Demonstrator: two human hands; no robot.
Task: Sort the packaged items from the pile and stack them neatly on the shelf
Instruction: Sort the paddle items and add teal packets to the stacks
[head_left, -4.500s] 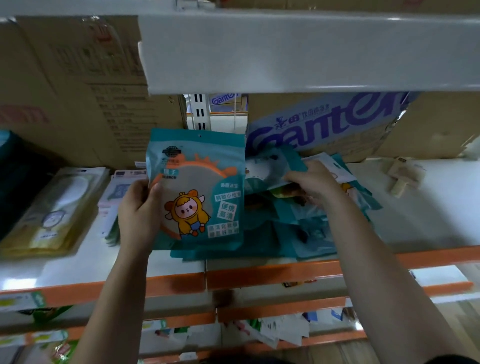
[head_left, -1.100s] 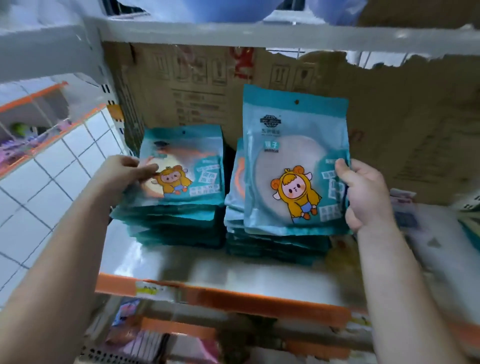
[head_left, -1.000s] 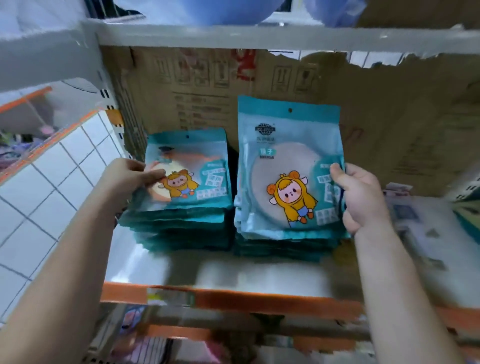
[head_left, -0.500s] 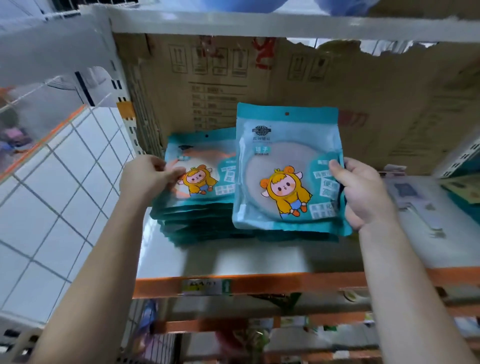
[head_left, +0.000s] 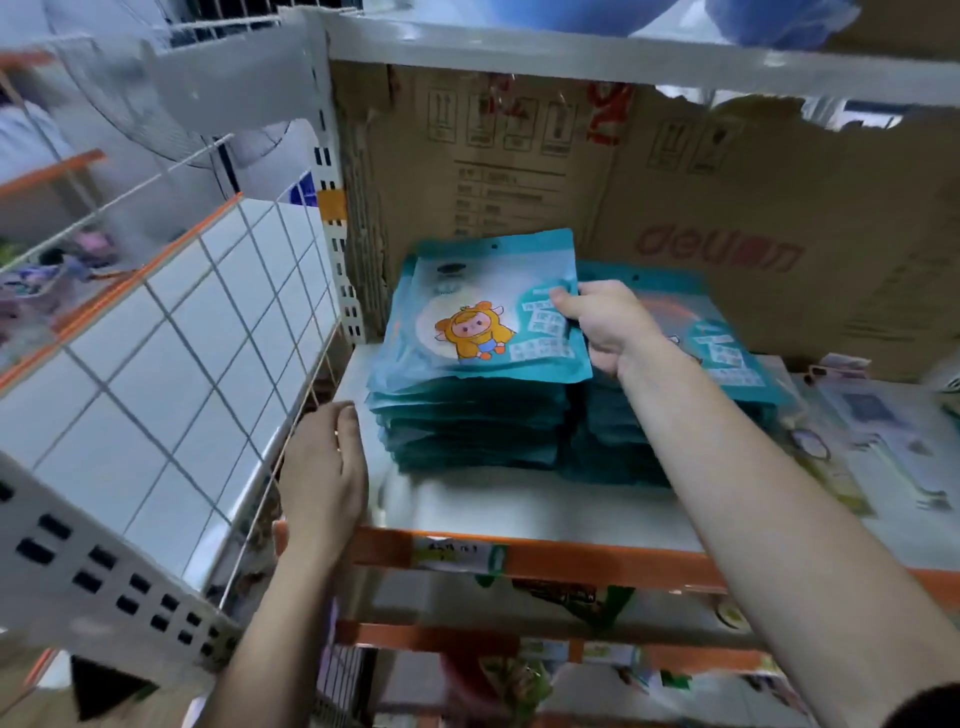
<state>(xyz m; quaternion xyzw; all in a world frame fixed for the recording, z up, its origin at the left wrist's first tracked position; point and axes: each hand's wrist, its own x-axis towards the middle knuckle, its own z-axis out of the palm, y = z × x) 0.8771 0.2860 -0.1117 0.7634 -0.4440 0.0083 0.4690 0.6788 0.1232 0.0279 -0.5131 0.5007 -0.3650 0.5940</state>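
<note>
The glossy, flat teal packet (head_left: 483, 312) has shifted onto the left stack (head_left: 467, 426) on the shelf (head_left: 519, 504), with the right hand (head_left: 608, 327) grip pinching its right edge. The left hand (head_left: 322, 467) has released that stack, its grip slack.

Glossy plastic packets (head_left: 483, 312); matt cardboard box (head_left: 727, 218).

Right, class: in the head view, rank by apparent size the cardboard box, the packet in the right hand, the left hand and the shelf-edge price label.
Largest to smallest:
1. cardboard box
2. packet, pinched by the right hand
3. left hand, though it is nearer the camera, which flatters it
4. price label
</note>
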